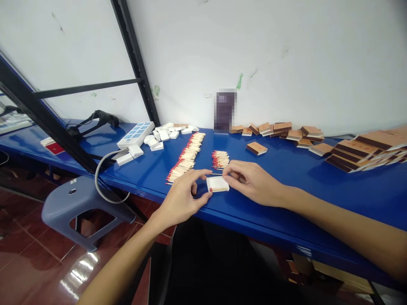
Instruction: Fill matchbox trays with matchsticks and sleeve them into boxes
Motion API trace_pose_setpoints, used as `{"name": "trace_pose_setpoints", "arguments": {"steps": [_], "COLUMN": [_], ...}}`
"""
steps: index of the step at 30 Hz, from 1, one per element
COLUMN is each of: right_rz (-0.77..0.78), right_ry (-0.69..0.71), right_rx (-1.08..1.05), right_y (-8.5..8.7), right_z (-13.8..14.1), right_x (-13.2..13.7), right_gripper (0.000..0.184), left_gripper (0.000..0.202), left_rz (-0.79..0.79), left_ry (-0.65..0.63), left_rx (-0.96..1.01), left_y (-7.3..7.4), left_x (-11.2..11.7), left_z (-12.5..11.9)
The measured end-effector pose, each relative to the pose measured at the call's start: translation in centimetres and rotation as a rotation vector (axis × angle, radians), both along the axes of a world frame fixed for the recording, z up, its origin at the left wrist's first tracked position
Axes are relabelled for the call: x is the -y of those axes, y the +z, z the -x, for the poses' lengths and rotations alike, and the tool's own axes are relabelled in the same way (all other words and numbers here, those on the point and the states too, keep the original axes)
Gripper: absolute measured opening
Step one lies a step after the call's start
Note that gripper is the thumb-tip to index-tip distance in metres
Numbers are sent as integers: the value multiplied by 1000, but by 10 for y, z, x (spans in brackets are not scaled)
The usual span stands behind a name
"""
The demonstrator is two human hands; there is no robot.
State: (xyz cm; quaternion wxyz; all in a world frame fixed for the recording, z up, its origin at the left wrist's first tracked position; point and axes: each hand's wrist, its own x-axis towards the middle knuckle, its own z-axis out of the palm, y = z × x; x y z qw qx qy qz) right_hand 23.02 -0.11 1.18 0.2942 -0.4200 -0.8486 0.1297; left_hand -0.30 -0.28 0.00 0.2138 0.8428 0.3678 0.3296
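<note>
A small white matchbox tray (218,183) lies near the front edge of the blue table, with a few red-tipped matches along its near side. My left hand (186,195) curves around the tray's left end. Its thumb is at the near corner and its index finger beyond the far side, with a wide space between them. At the tray's right end, the thumb and fingers of my right hand (244,180) pinch a single match (216,174) over the far rim. Just behind lies a small pile of matches (220,159). A long row of matches (187,159) stretches away on the left.
White trays (163,134) lie scattered by a white power strip (136,134) at the back left. One brown matchbox cover (257,148) lies behind my right hand. More covers (362,150) are stacked at the right. A grey stool (85,207) stands left.
</note>
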Motion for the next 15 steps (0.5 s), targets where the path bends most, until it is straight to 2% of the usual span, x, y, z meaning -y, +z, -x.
{"name": "trace_pose_setpoints", "arguments": {"steps": [3,6,11,15], "right_rz": [-24,2,42,45], "right_ry": [-92,-74,-70,-97], "right_rx": [-46,40,166,36], "right_y": [-3,-8,-11,-5], "right_z": [-4,-7,-6,-7], "right_x": [-10,-21,-27,-18], "right_gripper": [19,16,17,19], "left_gripper": [28,23,30,43], "left_rz": [-20,-20,-28,-9], "left_ry": [-21,-33,-23,6], "left_rx": [-39,-45,-62,-30], "left_y": [2,3,3,1], "left_x": [1,1,1,0], "left_z": [0,0,0,1]}}
